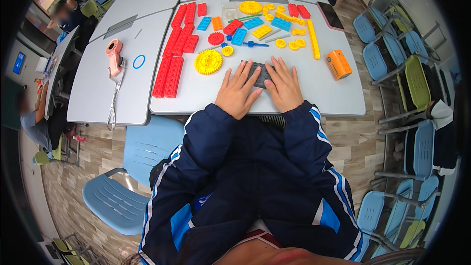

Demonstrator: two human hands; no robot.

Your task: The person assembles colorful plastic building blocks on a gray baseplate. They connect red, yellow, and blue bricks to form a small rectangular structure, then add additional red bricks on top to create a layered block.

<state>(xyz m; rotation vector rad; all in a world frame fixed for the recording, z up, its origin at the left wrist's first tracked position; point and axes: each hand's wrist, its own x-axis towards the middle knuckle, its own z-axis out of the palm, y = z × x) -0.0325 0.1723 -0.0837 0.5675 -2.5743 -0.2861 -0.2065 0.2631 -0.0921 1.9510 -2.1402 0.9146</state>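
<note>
A dark grey studded building plate [261,74] lies flat on the table near its front edge. My left hand [239,91] rests palm down with spread fingers, its fingertips over the plate's left part. On the other side my right hand [284,87] lies flat in the same way, fingers apart, covering the plate's right part. Neither hand grips anything. Left of my hands is a large yellow gear [208,62], and beyond them lie a blue axle piece [255,44], a small yellow wheel [227,50] and a blue brick [239,37].
Red beams [168,77] line the table's left side. A long yellow beam [313,39], an orange box [338,65] and a phone [329,15] lie to the right. On the adjoining table sits a pink handheld fan [115,58]. Blue chairs [117,204] stand around; people sit far left.
</note>
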